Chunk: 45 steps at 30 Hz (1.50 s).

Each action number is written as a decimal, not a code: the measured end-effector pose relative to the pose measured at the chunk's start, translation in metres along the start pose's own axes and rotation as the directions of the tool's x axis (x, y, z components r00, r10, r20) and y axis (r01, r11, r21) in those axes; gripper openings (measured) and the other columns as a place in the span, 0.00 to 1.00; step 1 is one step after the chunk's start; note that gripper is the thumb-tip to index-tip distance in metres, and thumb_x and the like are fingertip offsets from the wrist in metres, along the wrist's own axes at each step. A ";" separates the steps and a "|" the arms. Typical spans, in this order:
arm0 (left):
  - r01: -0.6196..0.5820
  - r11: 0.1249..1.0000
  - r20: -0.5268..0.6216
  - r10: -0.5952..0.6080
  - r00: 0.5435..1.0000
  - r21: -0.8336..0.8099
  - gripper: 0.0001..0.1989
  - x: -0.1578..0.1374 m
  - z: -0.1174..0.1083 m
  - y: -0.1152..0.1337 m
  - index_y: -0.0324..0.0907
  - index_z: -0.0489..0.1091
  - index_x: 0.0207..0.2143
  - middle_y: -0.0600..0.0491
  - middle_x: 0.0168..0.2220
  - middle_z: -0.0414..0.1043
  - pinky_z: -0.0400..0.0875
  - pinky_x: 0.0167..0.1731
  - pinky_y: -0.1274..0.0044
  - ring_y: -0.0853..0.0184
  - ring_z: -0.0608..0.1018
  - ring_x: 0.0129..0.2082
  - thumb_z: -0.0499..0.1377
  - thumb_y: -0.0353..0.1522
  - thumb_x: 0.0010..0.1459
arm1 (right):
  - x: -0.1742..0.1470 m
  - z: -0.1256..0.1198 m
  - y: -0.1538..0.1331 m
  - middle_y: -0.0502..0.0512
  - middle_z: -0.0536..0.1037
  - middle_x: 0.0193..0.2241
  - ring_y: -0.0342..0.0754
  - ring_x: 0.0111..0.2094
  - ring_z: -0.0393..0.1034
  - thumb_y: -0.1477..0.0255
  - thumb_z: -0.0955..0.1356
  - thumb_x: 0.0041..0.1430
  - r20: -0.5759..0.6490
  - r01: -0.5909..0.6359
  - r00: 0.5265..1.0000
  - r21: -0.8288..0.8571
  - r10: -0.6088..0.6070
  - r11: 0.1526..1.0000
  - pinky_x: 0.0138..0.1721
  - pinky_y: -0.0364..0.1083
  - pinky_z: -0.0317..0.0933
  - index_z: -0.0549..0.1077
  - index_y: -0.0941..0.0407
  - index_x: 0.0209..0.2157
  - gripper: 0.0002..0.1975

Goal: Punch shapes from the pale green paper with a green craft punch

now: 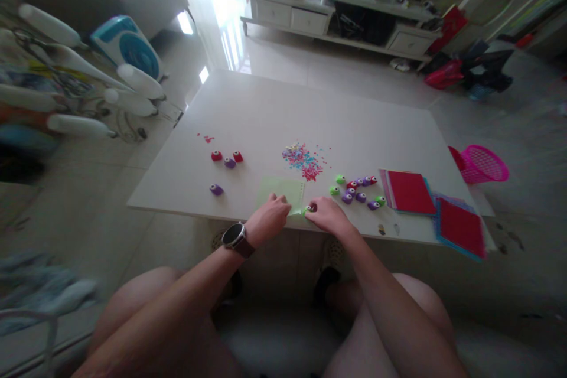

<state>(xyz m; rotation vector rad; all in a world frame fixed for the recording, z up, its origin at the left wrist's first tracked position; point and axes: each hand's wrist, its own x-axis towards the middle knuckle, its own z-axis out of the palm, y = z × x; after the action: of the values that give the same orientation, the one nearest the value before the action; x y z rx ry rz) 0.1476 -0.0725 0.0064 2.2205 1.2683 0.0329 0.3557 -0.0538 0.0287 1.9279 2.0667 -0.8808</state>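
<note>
The right hand is grasping a small green punch, its fingers closing around the body at the near edge of the table. The left hand is resting on a pale green sheet of paper, its fingers curling down near the sheet's near right corner; I cannot tell whether they are pinching the paper or only pressing on it. The sheet is lying under and just beyond the left hand, and its right side, bearing a row of small holes, is reaching toward the gripped punch. A watch is circling the left wrist.

Straight beyond the two hands, a scatter of colored paper bits is spreading over the table, the red ones gathering closest to the grip. To the left of the left hand, a purple punch is lying alone, with two red punches and another purple one sitting farther out and a few red bits lying beyond them. To the right of the right hand, a cluster of green, purple and red punches is sitting close by. Past that cluster, two stacks of colored paper are lying side by side, red sheets topping both.
</note>
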 end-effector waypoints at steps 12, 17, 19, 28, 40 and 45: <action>-0.034 0.997 0.007 0.034 0.999 0.075 0.11 0.002 -0.001 0.000 0.40 0.73 0.34 0.44 0.45 0.76 0.68 0.53 0.68 0.59 0.73 0.45 0.53 0.22 0.64 | 0.000 0.002 0.000 0.65 0.85 0.37 0.55 0.40 0.79 0.68 0.71 0.60 0.002 0.035 0.999 0.050 -0.035 0.998 0.37 0.46 0.60 0.84 0.59 0.36 0.10; -0.036 0.996 0.030 0.034 0.999 0.080 0.10 0.000 -0.004 0.002 0.40 0.73 0.33 0.44 0.43 0.76 0.69 0.51 0.68 0.58 0.73 0.45 0.54 0.22 0.64 | 0.002 0.004 0.000 0.65 0.85 0.36 0.54 0.40 0.79 0.69 0.71 0.60 0.004 0.037 0.999 0.096 -0.037 0.995 0.37 0.46 0.60 0.83 0.59 0.35 0.09; -0.030 0.997 0.029 0.028 0.999 0.065 0.09 -0.001 -0.004 0.001 0.40 0.74 0.35 0.44 0.44 0.76 0.69 0.51 0.68 0.57 0.73 0.47 0.56 0.23 0.63 | 0.003 0.005 0.001 0.63 0.85 0.36 0.53 0.39 0.78 0.70 0.72 0.60 0.003 0.045 0.999 0.115 -0.046 0.992 0.37 0.46 0.60 0.83 0.60 0.36 0.09; -0.017 1.000 -0.011 0.016 1.000 -0.014 0.09 -0.003 -0.002 -0.001 0.41 0.78 0.45 0.44 0.50 0.75 0.72 0.54 0.66 0.53 0.72 0.52 0.66 0.34 0.64 | 0.002 0.007 0.004 0.55 0.83 0.36 0.49 0.38 0.75 0.79 0.71 0.55 -0.013 0.181 0.983 0.157 -0.181 0.971 0.38 0.43 0.61 0.79 0.57 0.39 0.09; 0.047 0.988 0.006 -0.048 0.999 0.147 0.18 -0.009 -0.001 0.012 0.41 0.72 0.50 0.43 0.56 0.71 0.77 0.45 0.68 0.52 0.71 0.55 0.63 0.21 0.58 | -0.004 0.005 0.002 0.55 0.83 0.38 0.51 0.40 0.75 0.75 0.71 0.56 -0.057 0.144 0.988 0.014 -0.143 0.989 0.38 0.45 0.59 0.77 0.55 0.38 0.07; 0.023 0.994 0.009 -0.024 1.000 0.106 0.12 -0.007 -0.003 0.010 0.41 0.73 0.43 0.43 0.53 0.73 0.77 0.48 0.66 0.53 0.72 0.52 0.58 0.21 0.61 | -0.006 -0.002 0.000 0.57 0.84 0.37 0.54 0.40 0.77 0.71 0.71 0.56 -0.012 0.047 0.999 -0.002 -0.047 0.999 0.37 0.46 0.59 0.80 0.54 0.38 0.07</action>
<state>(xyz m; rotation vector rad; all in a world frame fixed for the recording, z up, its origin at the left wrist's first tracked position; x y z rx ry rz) 0.1509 -0.0804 0.0153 2.2917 1.3177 -0.0564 0.3567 -0.0576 0.0333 1.8957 2.1271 -0.8783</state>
